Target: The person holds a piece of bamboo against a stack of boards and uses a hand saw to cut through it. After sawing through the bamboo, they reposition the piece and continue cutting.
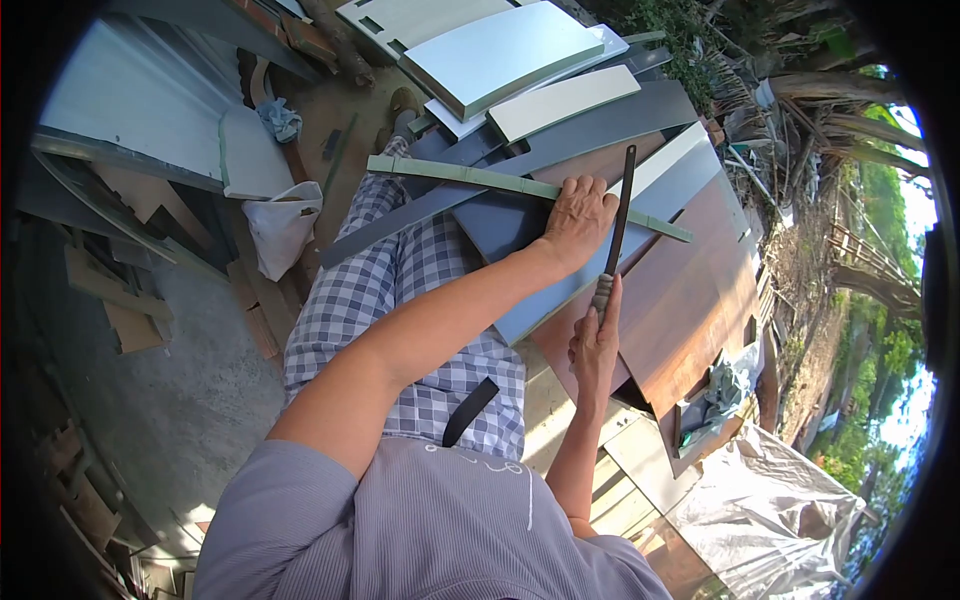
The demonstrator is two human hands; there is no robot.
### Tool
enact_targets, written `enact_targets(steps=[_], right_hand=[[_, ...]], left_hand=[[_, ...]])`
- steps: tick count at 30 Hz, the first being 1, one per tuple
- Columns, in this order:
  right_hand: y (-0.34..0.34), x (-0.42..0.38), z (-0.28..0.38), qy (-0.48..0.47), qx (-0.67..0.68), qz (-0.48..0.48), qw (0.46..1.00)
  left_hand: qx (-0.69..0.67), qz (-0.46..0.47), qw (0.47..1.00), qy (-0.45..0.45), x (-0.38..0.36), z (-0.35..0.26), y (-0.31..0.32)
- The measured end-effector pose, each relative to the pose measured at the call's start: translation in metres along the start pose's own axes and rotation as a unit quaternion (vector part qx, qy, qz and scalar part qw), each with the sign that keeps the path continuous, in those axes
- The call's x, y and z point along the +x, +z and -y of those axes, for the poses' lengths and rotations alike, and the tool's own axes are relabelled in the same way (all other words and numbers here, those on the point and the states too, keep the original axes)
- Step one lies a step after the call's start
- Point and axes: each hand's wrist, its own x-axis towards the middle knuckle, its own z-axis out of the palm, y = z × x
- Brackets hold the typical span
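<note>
My left hand (578, 222) is closed over a long green bamboo strip (450, 172), which lies crosswise above my lap and a stack of boards. Knuckles face up, and the fingertips are hidden. In my right hand (596, 345), fingers wrapped round its ribbed grey handle, is a long narrow-bladed knife (622, 215) with a dark blade. The blade points away from me and overlaps the strip just right of my left hand. Beneath both hands lie a blue-grey panel (535, 290) and a brown wooden panel (690, 290).
White boards (505, 55) are piled at the far end of the stack. On the left, a white bag (283, 228) hangs beside a large pale panel (130, 110). A crumpled silver sheet (775, 505) lies at lower right, and dry brush (750, 150) borders the stack.
</note>
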Motion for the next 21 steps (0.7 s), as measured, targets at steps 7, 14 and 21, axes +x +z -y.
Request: enact_targets(steps=[7,14,21], right_hand=[[-0.008,-0.026,-0.019,0.028,0.028,0.005,0.999],[-0.001,0.025,0.009,-0.008,-0.007,0.002,1.000],[0.005,0.022,0.000,-0.033,-0.017,-0.009,0.999]], left_hand=[[-0.014,0.002,1.000,0.003,0.000,0.001,0.002],[-0.016,-0.013,1.000,0.010,-0.001,0.001,0.002],[-0.019,-0.006,1.000,-0.001,0.000,0.001,-0.002]])
